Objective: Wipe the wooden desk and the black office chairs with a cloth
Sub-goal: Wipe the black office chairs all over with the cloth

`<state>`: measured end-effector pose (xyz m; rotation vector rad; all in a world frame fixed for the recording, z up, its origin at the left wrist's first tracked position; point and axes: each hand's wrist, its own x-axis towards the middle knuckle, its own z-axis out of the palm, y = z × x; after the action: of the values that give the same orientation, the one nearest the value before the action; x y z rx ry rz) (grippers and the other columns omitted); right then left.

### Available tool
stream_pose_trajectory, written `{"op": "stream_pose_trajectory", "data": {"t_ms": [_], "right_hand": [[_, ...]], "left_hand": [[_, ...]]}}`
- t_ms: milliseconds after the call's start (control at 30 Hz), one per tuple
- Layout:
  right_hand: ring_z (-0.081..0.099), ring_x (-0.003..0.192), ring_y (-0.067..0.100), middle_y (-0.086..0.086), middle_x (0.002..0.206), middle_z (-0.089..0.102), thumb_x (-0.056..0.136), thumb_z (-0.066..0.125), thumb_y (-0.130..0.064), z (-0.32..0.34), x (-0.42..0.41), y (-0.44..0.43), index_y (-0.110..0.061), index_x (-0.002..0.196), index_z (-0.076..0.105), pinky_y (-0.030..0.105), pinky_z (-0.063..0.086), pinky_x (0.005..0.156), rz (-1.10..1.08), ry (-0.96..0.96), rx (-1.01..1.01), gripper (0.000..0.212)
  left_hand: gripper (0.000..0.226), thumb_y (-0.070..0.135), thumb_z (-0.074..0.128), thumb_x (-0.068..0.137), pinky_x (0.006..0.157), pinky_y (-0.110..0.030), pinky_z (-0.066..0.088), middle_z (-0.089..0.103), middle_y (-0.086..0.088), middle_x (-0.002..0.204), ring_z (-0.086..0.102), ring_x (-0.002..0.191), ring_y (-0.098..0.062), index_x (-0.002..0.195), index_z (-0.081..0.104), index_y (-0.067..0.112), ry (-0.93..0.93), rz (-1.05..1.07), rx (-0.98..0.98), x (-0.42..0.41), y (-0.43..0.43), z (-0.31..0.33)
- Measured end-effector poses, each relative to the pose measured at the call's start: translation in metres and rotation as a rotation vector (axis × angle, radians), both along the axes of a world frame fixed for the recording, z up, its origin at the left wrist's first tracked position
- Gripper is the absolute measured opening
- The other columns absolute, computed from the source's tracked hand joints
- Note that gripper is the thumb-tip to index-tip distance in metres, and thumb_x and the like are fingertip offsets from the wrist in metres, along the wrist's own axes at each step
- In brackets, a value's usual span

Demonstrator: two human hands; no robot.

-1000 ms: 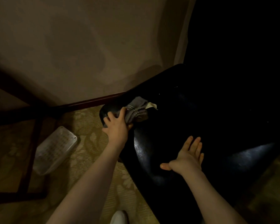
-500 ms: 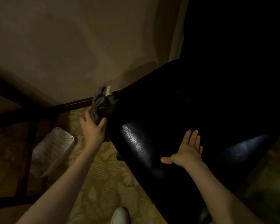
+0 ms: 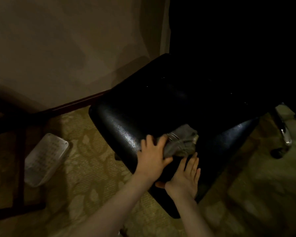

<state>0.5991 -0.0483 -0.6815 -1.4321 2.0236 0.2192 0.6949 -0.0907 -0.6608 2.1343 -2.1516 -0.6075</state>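
Observation:
A black office chair fills the middle of the view, its shiny seat tilted toward me and its back lost in darkness at the upper right. My left hand grips a bunched grey cloth and presses it on the seat near the front edge. Just below the cloth, my right hand lies flat on the seat edge with straight fingers. The wooden desk shows only as dark legs at the left.
A clear plastic bin lies tipped on the patterned carpet at the left, beside the desk legs. A beige wall and dark baseboard run behind the chair. A chrome chair-base leg with a caster sticks out at the right.
My left hand has swept the cloth from the seat's left corner down and right across the seat toward my right hand. The view has shifted, so the chair sits more to the left.

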Motion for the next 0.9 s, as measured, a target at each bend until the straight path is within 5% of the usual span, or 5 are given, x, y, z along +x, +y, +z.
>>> {"op": "stream_pose_trajectory", "data": {"t_ms": [167, 367, 600, 800, 900], "right_hand": [[-0.02, 0.143, 0.025, 0.012, 0.157, -0.012, 0.069, 0.068, -0.061, -0.004, -0.003, -0.001, -0.011, 0.149, -0.001, 0.037, -0.013, 0.117, 0.0, 0.003, -0.032, 0.117], [-0.029, 0.14, 0.019, 0.007, 0.149, -0.038, 0.062, 0.071, -0.066, -0.007, -0.008, 0.003, -0.011, 0.133, -0.04, 0.033, -0.014, 0.114, -0.025, 0.0, -0.075, 0.143], [-0.03, 0.139, 0.02, 0.007, 0.147, -0.041, 0.06, 0.074, -0.063, -0.01, -0.001, 0.0, -0.011, 0.134, -0.039, 0.035, -0.013, 0.114, -0.048, 0.029, -0.064, 0.145], [-0.018, 0.144, 0.025, 0.01, 0.153, -0.028, 0.063, 0.08, -0.05, 0.018, 0.01, -0.017, -0.011, 0.145, -0.024, 0.041, -0.001, 0.118, -0.154, -0.027, 0.024, 0.139], [-0.003, 0.146, 0.028, 0.013, 0.157, -0.01, 0.064, 0.081, -0.047, 0.042, 0.044, -0.055, -0.016, 0.15, -0.007, 0.044, 0.01, 0.118, -0.195, -0.093, -0.196, 0.127]], "left_hand": [[0.099, 0.059, 0.085, 0.026, 0.045, -0.043, 0.049, 0.058, -0.009, 0.087, 0.059, 0.071, -0.027, 0.112, 0.044, 0.031, -0.2, -0.188, -0.096, -0.009, -0.003, -0.024], [0.07, 0.041, 0.062, 0.084, 0.09, -0.056, 0.042, 0.029, -0.013, 0.132, 0.033, 0.121, -0.035, 0.142, 0.025, 0.032, -0.146, 0.058, -0.058, 0.054, -0.054, -0.025], [0.062, 0.031, 0.063, 0.086, 0.093, -0.064, 0.034, 0.028, -0.021, 0.133, 0.028, 0.124, -0.044, 0.138, 0.03, 0.025, 0.004, 0.418, -0.065, 0.146, -0.122, -0.025], [0.057, 0.026, 0.058, 0.09, 0.099, -0.059, 0.031, 0.025, -0.026, 0.137, 0.025, 0.126, -0.048, 0.139, 0.029, 0.016, 0.142, 0.391, -0.074, 0.193, -0.132, -0.016], [0.057, 0.025, 0.059, 0.09, 0.1, -0.056, 0.031, 0.028, -0.026, 0.135, 0.028, 0.124, -0.048, 0.138, 0.03, 0.014, 0.18, 0.276, -0.126, 0.207, -0.131, -0.01]]}}
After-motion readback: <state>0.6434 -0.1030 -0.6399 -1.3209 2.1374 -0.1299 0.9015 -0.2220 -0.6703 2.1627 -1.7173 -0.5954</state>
